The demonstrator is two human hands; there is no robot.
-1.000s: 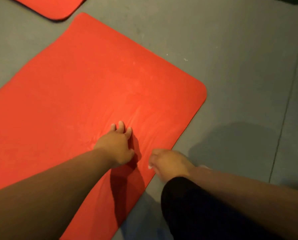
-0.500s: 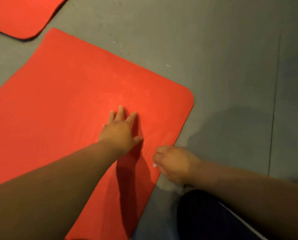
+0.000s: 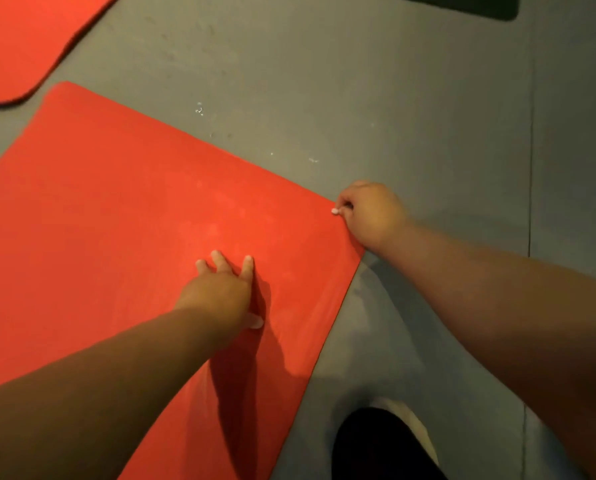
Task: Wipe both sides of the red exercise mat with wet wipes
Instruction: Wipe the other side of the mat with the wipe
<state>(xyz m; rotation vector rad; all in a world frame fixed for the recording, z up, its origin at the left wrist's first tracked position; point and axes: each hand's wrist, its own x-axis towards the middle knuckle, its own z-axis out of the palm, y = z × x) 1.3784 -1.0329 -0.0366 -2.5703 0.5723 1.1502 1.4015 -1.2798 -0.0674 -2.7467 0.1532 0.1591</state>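
Observation:
The red exercise mat [image 3: 116, 220] lies flat on the grey floor and fills the left half of the view. My left hand [image 3: 225, 289] presses on it near its right edge, fingers straight and spread. My right hand [image 3: 371, 213] is at the mat's far right corner, with curled fingers pinching that corner, which the hand hides. A small white patch shows at the left thumb; I cannot tell whether it is a nail or a wipe. No wet wipe is plainly visible.
A second red mat [image 3: 22, 43] lies at the top left, close to the first. The edge of a dark mat [image 3: 480, 5] shows at the top right. My knee in black cloth [image 3: 379, 448] is at the bottom, beside the mat's near edge.
My right hand moved from the mat's near right edge up to its far right corner and took hold there. My left hand stayed pressed on the mat. The camera shifted.

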